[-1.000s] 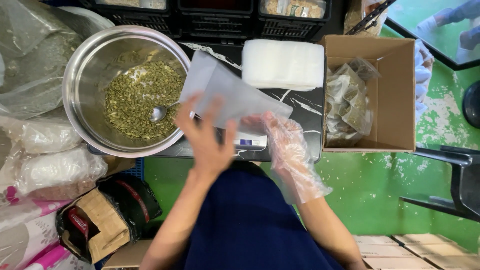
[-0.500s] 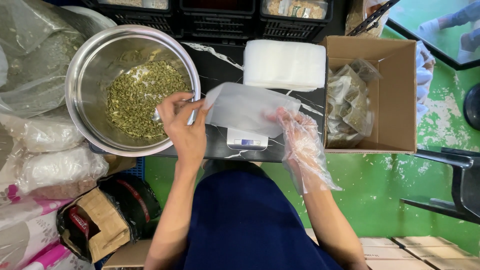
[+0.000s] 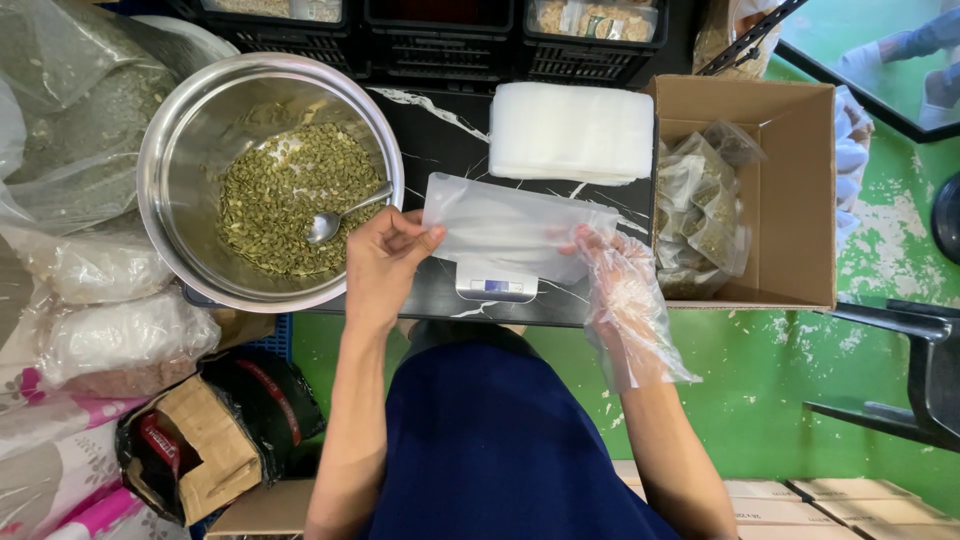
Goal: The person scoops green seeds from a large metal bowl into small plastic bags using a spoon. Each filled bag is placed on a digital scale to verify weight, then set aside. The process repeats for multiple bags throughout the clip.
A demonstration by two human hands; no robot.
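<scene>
I hold an empty clear plastic pouch [image 3: 505,228] flat between both hands, just above a small digital scale [image 3: 496,287]. My left hand [image 3: 385,262] is bare and pinches the pouch's left edge. My right hand [image 3: 615,285], in a loose clear plastic glove, grips its right edge. To the left stands a large steel bowl [image 3: 200,130] holding green seeds [image 3: 280,195] and a metal spoon [image 3: 335,220]. A stack of empty clear pouches [image 3: 570,130] lies behind the scale on the black table [image 3: 445,130].
A cardboard box [image 3: 790,190] at the right holds filled seed bags [image 3: 700,210]. Plastic sacks [image 3: 90,270] crowd the left side. Black crates [image 3: 450,35] line the back. A green floor [image 3: 800,360] and a dark chair leg [image 3: 900,410] show at the right.
The pouch has come down from a tilted hold to flat over the scale. My left hand slid from under its middle to its left edge. My right hand moved right along it.
</scene>
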